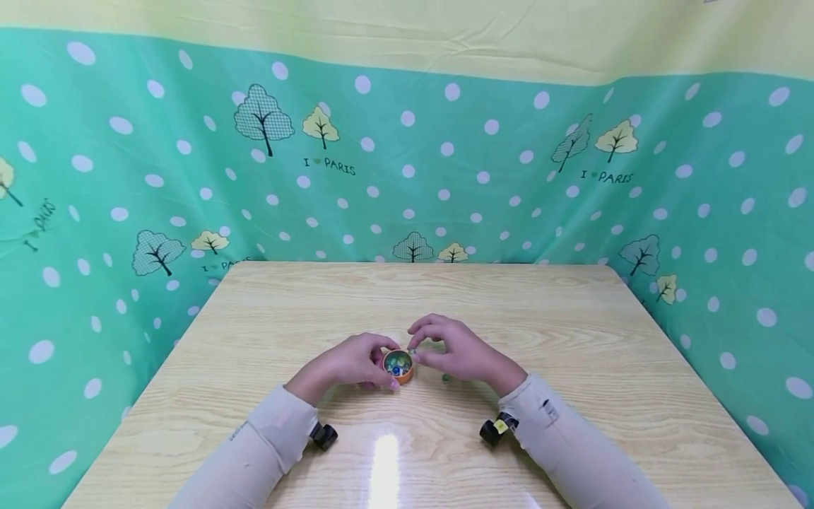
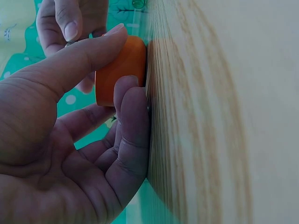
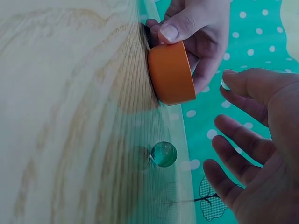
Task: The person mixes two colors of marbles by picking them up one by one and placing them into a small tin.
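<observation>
A small orange cup (image 3: 170,74) stands upright on the table, with several glass marbles (image 1: 398,363) inside it. My left hand (image 1: 356,360) grips the cup from the left, thumb on the near side and fingers curled around it. Just right of the rim, my right hand (image 1: 461,350) pinches a clear marble (image 3: 224,85) between thumb and forefinger, its other fingers spread. That marble is mostly covered by the fingertips. On the tabletop beneath the right hand lies one loose green-tinted glass marble (image 3: 164,154), apart from the cup.
The wood-grain table (image 1: 305,297) reaches back to a green dotted curtain (image 1: 445,170) that also hangs along both sides. A black wrist camera (image 1: 324,436) sits on the left sleeve and another (image 1: 492,432) on the right sleeve.
</observation>
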Motion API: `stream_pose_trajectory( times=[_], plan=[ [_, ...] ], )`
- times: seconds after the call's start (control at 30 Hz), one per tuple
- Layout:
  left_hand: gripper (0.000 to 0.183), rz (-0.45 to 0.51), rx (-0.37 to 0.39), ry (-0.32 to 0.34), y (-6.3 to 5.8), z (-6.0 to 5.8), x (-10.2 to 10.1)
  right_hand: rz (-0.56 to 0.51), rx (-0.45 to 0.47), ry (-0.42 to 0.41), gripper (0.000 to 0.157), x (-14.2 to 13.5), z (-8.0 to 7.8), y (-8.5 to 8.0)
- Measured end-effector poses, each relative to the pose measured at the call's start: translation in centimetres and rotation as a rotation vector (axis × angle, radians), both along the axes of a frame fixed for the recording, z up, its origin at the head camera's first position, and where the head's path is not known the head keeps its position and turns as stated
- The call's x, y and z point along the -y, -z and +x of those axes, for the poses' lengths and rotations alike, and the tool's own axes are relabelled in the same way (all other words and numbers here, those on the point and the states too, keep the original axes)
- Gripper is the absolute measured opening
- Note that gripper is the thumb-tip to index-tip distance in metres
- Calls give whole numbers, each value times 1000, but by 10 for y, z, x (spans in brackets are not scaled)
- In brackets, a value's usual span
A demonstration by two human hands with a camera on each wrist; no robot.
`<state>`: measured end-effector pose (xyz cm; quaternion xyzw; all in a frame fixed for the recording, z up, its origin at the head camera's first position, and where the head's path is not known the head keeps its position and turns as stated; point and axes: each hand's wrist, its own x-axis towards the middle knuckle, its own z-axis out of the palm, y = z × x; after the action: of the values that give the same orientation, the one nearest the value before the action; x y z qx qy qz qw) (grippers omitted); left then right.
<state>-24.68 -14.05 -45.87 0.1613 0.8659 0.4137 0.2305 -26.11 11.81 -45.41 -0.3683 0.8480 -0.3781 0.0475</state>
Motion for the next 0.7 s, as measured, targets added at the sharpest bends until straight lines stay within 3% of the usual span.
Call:
stream_pose_trajectory(
  times=[0.7],
  plan=[
    [73,3,0,1,0,0,-1,-31,-45,18,9,5,3,0]
  ],
)
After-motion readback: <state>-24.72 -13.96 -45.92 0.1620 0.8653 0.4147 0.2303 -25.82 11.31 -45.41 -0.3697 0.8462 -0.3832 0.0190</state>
